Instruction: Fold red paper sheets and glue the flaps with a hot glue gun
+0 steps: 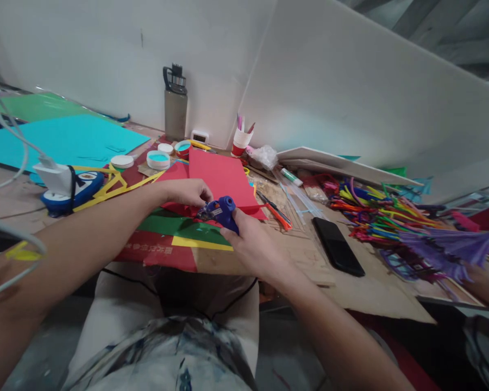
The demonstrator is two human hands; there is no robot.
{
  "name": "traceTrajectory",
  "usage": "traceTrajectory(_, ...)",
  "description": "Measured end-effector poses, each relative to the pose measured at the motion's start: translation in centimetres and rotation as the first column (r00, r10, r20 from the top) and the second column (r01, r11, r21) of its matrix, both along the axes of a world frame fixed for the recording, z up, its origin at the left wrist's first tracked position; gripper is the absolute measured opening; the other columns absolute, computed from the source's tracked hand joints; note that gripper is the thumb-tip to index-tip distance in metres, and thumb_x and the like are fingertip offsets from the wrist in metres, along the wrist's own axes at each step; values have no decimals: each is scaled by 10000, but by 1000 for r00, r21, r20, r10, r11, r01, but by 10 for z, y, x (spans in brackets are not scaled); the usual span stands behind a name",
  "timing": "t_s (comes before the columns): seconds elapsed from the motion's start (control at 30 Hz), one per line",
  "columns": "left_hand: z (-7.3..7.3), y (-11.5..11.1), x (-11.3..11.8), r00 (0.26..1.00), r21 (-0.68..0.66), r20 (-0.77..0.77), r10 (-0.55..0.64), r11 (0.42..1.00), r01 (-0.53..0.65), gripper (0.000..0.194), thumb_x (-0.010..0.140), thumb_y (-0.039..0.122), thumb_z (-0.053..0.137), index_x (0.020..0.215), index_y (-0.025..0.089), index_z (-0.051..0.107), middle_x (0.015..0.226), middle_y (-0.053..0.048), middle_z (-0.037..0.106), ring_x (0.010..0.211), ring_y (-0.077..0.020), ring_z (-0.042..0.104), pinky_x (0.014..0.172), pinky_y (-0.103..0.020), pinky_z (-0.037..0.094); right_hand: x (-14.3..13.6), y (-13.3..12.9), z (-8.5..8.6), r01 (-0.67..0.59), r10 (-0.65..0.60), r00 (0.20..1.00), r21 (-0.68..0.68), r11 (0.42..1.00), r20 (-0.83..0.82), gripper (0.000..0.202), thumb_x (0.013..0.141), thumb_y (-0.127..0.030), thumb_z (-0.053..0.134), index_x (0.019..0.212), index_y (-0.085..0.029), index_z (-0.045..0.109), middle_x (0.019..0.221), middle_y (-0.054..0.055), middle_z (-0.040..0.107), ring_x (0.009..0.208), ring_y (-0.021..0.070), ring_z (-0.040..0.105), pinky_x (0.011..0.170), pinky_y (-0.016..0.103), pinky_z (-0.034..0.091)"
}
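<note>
My right hand [255,239] is wrapped round the handle of a blue hot glue gun [224,212], its nozzle pointing left. Close to that nozzle, my left hand [189,191] has its fingers bent down and together over red paper; whatever is between the fingertips is hidden. A stack of red paper sheets [222,176] lies just beyond both hands. Under the glue gun is a green sheet [158,224], with a yellow strip [201,243] along its near side.
A utility knife [277,215] and a black phone [337,246] lie to the right, before a pile of pipe cleaners [370,209]. Behind stand a bottle [175,108] and a cup of pens [241,142]. A power strip [71,190] sits left. Another person's hand [478,277] shows far right.
</note>
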State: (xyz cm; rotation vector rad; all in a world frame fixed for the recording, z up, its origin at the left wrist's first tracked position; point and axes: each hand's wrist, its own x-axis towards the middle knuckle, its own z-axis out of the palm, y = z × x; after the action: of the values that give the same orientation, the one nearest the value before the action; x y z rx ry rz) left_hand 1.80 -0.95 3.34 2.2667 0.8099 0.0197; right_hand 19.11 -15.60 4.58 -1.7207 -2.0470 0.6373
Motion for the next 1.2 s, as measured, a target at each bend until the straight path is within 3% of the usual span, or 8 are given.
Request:
traceTrajectory(0.4, -6, 7, -2, 1000, 60, -1, -20, 998, 20, 250, 717, 336, 589, 811, 135, 705, 678, -1, 655, 620, -111, 551, 573, -199, 370, 12, -2, -7, -15, 16, 998, 27, 1000, -53, 200, 856, -275, 504, 1027, -184, 554, 983, 88, 651, 838, 201, 584, 679, 291, 393)
traceTrajectory(0.57, -7, 9, -3, 1000, 52, 5, -26, 998, 26, 285, 731, 391, 595, 817, 139, 695, 721, -4, 663, 669, -120, 559, 621, -202, 386, 30, 0, -13, 61, -46, 972, 58, 996, -229, 214, 825, -288, 536, 1017, -197, 553, 951, 48, 635, 818, 177, 568, 707, 301, 415)
traceTrajectory(0.67, -6, 9, -3, 1000, 62, -6, -26, 998, 27, 300, 736, 412, 590, 816, 140, 689, 731, -5, 662, 670, -120, 556, 623, -201, 386, 49, -3, -15, 98, -101, 878, -32, 995, -467, 262, 783, -310, 581, 1016, -197, 535, 804, -1, 609, 679, 139, 548, 634, 276, 433)
traceTrajectory(0.8, -3, 6, -3, 998, 103, -38, -45, 994, 49, 278, 745, 392, 576, 819, 145, 679, 743, -4, 664, 682, -124, 560, 620, -198, 385, 86, 1, -15, 183, -226, 640, -140, 973, -735, 257, 722, -346, 642, 892, -183, 539, 626, -33, 566, 548, 106, 529, 539, 227, 429)
traceTrajectory(0.87, -1, 2, -2, 998, 105, -42, -50, 993, 54, 274, 748, 391, 569, 813, 145, 671, 733, -1, 657, 680, -126, 561, 611, -197, 384, 107, 13, -14, 299, -289, 534, -143, 943, -794, 264, 670, -325, 673, 856, -182, 551, 653, -29, 579, 549, 96, 543, 545, 217, 448)
traceTrajectory(0.93, 1, -3, -1, 998, 95, -42, -46, 994, 50, 264, 750, 382, 564, 803, 144, 664, 722, 0, 649, 663, -122, 553, 597, -197, 380, 126, 32, -13, 423, -366, 513, -142, 895, -776, 215, 657, -307, 651, 796, -178, 552, 669, -25, 577, 528, 84, 528, 526, 208, 450)
traceTrajectory(1.03, 5, -8, 1, 998, 64, -39, -58, 996, 61, 267, 744, 388, 574, 798, 144, 667, 724, -2, 650, 644, -115, 543, 583, -196, 377, 150, 73, -15, 610, -520, 611, -64, 790, -597, 146, 698, -299, 597, 695, -190, 500, 580, -51, 491, 475, 77, 460, 477, 202, 413)
traceTrajectory(1.2, 6, -10, -2, 997, 1, -38, -74, 997, 74, 313, 781, 426, 540, 804, 152, 690, 717, -12, 665, 590, -104, 529, 531, -196, 359, 175, 129, -31, 694, -634, 666, 13, 720, -393, 86, 672, -199, 602, 671, -180, 518, 606, -11, 535, 551, 121, 506, 508, 235, 405)
